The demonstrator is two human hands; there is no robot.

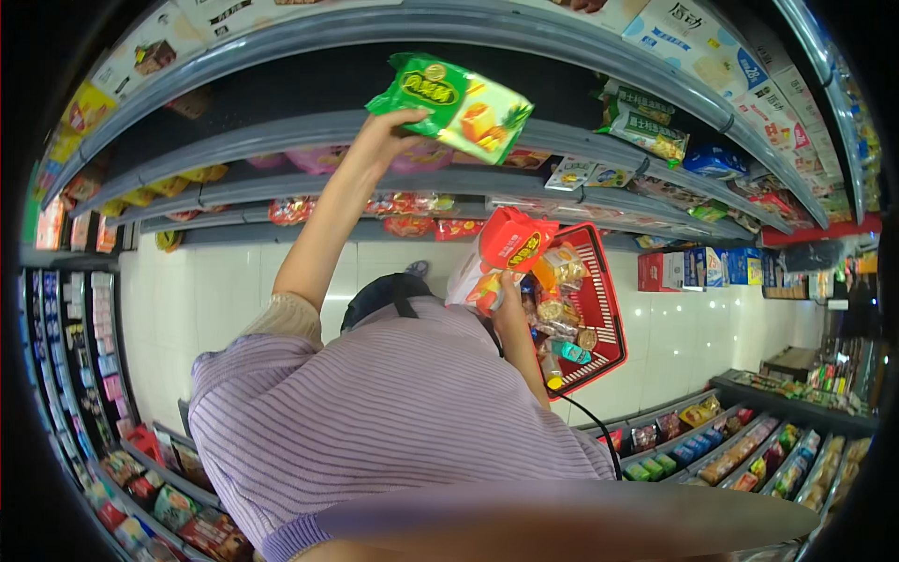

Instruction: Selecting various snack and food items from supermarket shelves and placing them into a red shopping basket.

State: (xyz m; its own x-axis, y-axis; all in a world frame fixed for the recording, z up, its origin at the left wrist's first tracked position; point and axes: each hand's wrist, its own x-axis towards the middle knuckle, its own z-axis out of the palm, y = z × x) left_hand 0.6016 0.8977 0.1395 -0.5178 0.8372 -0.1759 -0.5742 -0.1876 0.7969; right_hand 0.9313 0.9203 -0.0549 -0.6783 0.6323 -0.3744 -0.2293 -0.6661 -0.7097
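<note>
My left hand (pixel 397 133) grips the lower left end of a green and pale yellow snack packet (pixel 460 105). Pineapple is pictured on this packet, which I hold up at the front edge of a grey shelf. In my right hand (pixel 507 302) is a red and white snack packet (pixel 502 256), held lower, in front of my body. A red plastic shopping basket (pixel 612 327) is beside my right forearm, partly behind that packet and arm. Inside it are several packaged foods (pixel 562 309), a turquoise pack (pixel 570 351) and a container with a yellow lid (pixel 554 381). What supports the basket is hidden.
Tiered grey shelves (pixel 281 140) curve across the front, with green packets (pixel 642 126) to the right and white boxes (pixel 709 49) above. More stocked shelves (pixel 723 449) stand behind me on the right, and others (pixel 74 337) on the left. Cartons (pixel 702 269) sit beyond the pale tiled floor (pixel 667 337).
</note>
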